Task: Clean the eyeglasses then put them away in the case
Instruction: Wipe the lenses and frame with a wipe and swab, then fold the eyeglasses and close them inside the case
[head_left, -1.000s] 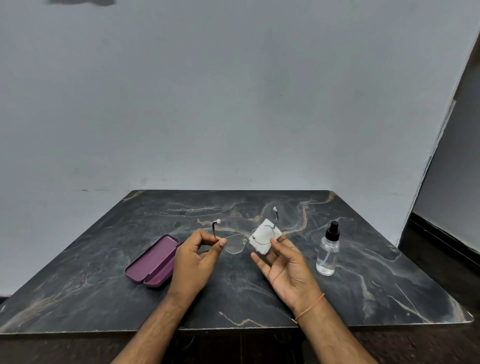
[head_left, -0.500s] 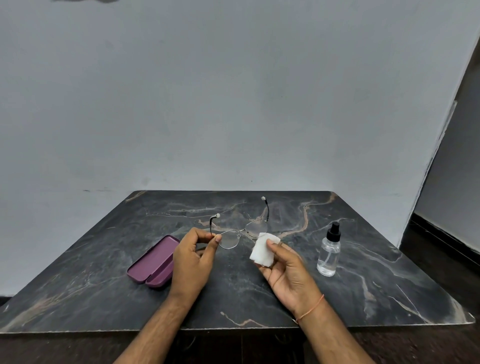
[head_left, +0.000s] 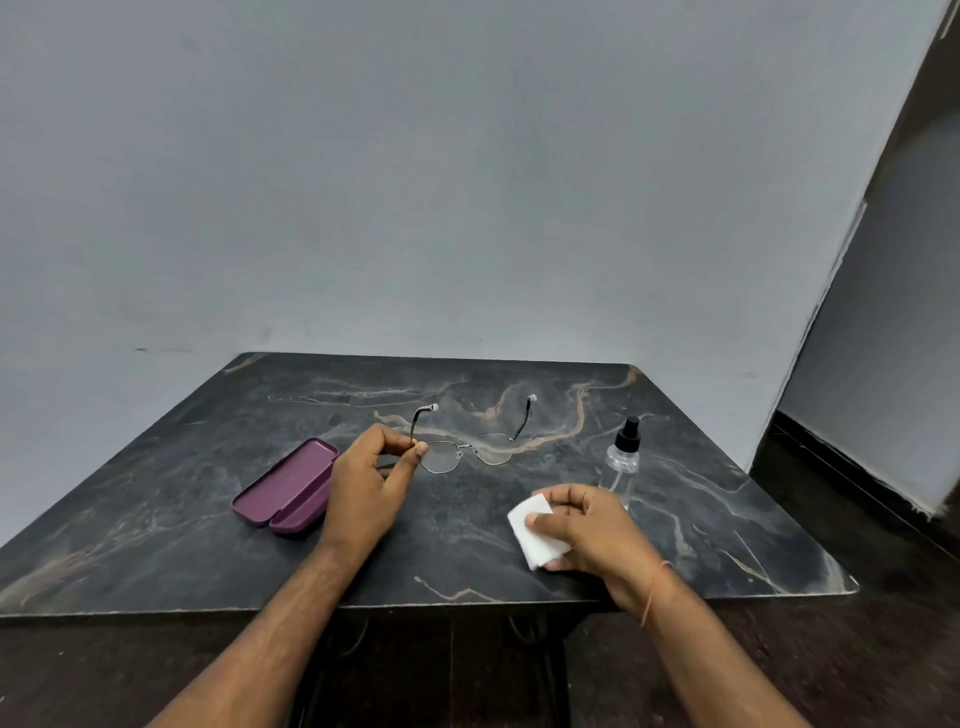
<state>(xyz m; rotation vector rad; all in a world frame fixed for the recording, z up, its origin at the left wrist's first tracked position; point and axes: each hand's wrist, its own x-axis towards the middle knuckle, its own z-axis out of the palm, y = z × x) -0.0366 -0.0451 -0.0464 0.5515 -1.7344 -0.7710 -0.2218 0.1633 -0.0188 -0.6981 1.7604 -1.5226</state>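
Our left hand (head_left: 371, 483) pinches the eyeglasses (head_left: 470, 447) at their hinge; our right hand (head_left: 592, 525), at four o'clock from them, grips the white cloth (head_left: 524, 522) over the table (head_left: 156, 519).

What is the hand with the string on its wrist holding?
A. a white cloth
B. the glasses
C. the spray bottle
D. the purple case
A. The right hand, the one with the thread at the wrist, holds the white cloth low over the table, while the left hand pinches the glasses; the spray bottle and purple case are untouched.
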